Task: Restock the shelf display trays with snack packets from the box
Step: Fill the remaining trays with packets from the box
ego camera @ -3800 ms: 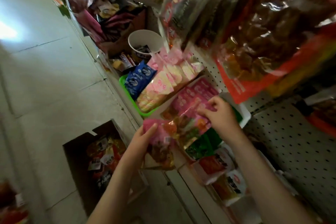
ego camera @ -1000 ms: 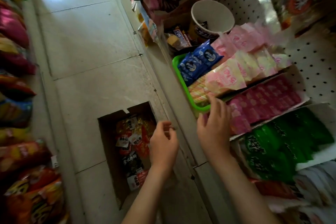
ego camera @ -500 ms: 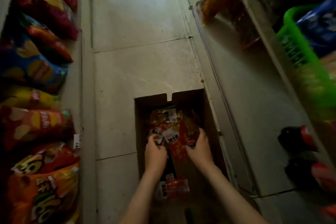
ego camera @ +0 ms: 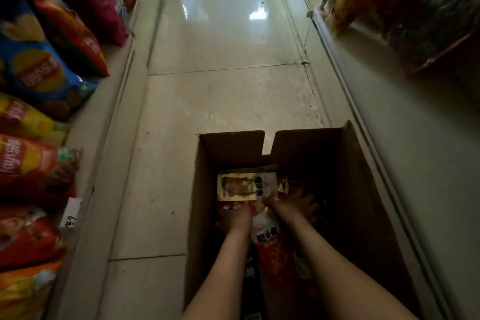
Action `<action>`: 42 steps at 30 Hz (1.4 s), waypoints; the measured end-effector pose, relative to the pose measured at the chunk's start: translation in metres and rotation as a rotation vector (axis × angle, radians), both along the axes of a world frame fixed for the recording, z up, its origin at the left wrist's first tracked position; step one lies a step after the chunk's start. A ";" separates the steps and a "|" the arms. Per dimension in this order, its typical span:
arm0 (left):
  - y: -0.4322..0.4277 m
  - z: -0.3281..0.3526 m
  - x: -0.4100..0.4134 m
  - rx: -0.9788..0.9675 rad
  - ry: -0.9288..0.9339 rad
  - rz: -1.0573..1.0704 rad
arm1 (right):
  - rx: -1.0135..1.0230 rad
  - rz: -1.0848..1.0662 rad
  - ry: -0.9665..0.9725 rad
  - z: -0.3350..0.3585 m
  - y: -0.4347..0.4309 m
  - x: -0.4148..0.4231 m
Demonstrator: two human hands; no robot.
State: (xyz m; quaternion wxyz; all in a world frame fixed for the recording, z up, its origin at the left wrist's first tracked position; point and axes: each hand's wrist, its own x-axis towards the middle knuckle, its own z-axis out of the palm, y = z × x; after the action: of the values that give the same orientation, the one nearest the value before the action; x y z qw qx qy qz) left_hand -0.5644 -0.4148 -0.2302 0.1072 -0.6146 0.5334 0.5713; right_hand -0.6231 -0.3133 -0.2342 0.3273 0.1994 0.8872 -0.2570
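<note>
An open brown cardboard box (ego camera: pixel 233 143) stands on the aisle floor below me, dark inside, with several red and yellow snack packets in it. Both my hands are down in the box. My left hand (ego camera: pixel 237 217) grips red packets near the box's left side. My right hand (ego camera: pixel 292 202) reaches over the pile with fingers spread to the right, its thumb side pinching a yellow-gold packet (ego camera: pixel 241 187) that lies flat on top. A red and white packet (ego camera: pixel 270 239) lies between my forearms. The display trays are out of view.
Crisp bags (ego camera: pixel 39 70) fill the shelving on the left. Bagged snacks (ego camera: pixel 405 8) hang over the right shelf edge above a grey shelf base (ego camera: pixel 415 150). The tiled aisle floor (ego camera: pixel 226 39) runs ahead beyond the box.
I turned from the trays down to the box. Both hands went into it; since half a second ago they have sunk deeper and gathered packets, with a yellow-gold one now on top.
</note>
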 end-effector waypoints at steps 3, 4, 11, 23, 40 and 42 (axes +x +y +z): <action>0.001 -0.004 -0.002 -0.030 0.070 0.023 | -0.017 0.010 0.026 0.001 0.003 -0.007; 0.000 -0.004 0.000 -0.021 0.090 0.059 | -0.017 0.048 0.021 -0.001 0.003 -0.006; 0.009 -0.008 -0.006 0.048 0.091 0.065 | 0.232 0.317 0.218 -0.002 0.007 0.008; 0.030 0.200 0.028 0.161 0.273 -0.339 | -0.301 -0.153 0.106 0.217 0.025 0.044; 0.087 0.694 0.052 0.111 0.269 -0.540 | -0.739 -0.081 0.128 0.704 0.069 0.120; 0.099 0.735 0.065 0.164 0.281 -0.598 | -0.725 -0.095 0.165 0.744 0.084 0.136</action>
State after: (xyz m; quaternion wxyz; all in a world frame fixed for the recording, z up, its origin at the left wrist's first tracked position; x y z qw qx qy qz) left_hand -0.4993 -0.3160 0.5049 0.2444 -0.3355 0.6517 0.6348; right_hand -0.4868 -0.2289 0.5099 0.2919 0.0902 0.7515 -0.5848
